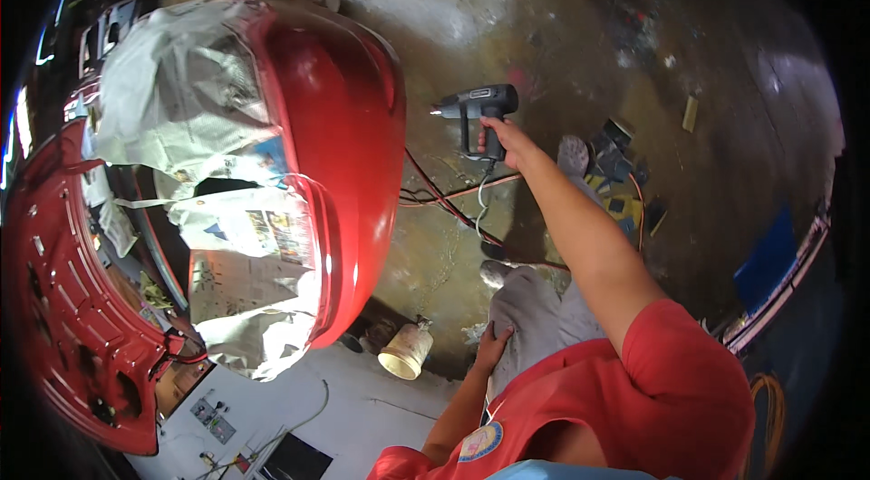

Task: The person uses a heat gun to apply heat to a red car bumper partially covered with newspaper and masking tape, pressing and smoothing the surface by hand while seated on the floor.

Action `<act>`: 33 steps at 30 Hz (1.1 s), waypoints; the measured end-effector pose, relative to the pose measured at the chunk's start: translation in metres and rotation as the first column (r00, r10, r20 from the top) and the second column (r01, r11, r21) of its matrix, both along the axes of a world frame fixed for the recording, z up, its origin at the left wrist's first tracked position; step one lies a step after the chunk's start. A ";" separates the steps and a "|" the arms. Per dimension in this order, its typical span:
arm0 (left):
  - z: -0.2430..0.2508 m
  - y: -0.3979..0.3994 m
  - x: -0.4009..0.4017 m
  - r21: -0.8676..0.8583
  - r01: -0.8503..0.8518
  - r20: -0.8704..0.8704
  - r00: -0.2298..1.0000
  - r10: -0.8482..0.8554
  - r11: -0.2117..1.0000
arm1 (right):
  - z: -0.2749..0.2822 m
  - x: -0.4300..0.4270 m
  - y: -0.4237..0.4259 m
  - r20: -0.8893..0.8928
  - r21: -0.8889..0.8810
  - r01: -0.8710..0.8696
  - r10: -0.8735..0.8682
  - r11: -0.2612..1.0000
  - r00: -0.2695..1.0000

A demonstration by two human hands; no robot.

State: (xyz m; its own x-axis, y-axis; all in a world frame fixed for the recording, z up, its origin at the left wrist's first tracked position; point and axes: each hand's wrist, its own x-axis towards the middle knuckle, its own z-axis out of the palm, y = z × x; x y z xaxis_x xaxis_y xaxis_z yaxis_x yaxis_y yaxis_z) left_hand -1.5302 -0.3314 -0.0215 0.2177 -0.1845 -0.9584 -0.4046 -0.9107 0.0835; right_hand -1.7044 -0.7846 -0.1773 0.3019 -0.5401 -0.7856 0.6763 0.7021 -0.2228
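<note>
My right hand (499, 136) grips the handle of a dark heat gun (479, 103). Its nozzle points left at the red car bumper (340, 113), with a gap of bare floor showing between them. A pale power cord (481, 201) hangs from the base of the handle. Low in the view, my left hand (494, 344) rests on the grey trouser leg (520, 310) with thumb and fingers apart and nothing in it. Masking paper (183, 86) and printed sheets (272, 228) cover the car body beside the bumper. A ribbed red lid panel (81, 303) stands raised at the left.
A whitish bucket (406, 349) lies tilted near the bumper. Red and black cables (438, 194) cross the floor by my feet. Sandpaper scraps (618, 204) lie right of my shoe (572, 155), and a yellowish block (690, 114) lies farther off. A coiled orange cord (768, 391) hangs lower right.
</note>
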 end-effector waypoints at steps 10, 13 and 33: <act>0.059 -0.171 -0.089 -0.318 -0.004 -0.072 0.997 -0.020 0.948 | 0.060 -0.043 -0.113 -0.082 -0.187 -0.208 0.195 0.960 0.977; 0.049 -0.212 -0.104 -0.447 0.142 -0.046 0.982 -0.181 0.883 | 0.077 -0.067 -0.129 -0.149 -0.284 -0.369 0.340 0.885 0.929; 0.019 -0.456 -0.193 -0.491 0.622 -0.319 0.523 -0.790 0.610 | 0.089 -0.108 -0.276 -0.541 -0.182 -0.754 0.576 0.631 0.612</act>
State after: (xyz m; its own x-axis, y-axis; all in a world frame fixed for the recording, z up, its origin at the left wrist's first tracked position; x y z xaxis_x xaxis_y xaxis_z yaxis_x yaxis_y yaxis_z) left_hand -1.7235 -0.7874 -0.0030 -0.5597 -0.3402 -0.7557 -0.7293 -0.2308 0.6441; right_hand -1.8126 -1.0608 -0.0887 0.4065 -0.5750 -0.7100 -0.1682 0.7167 -0.6768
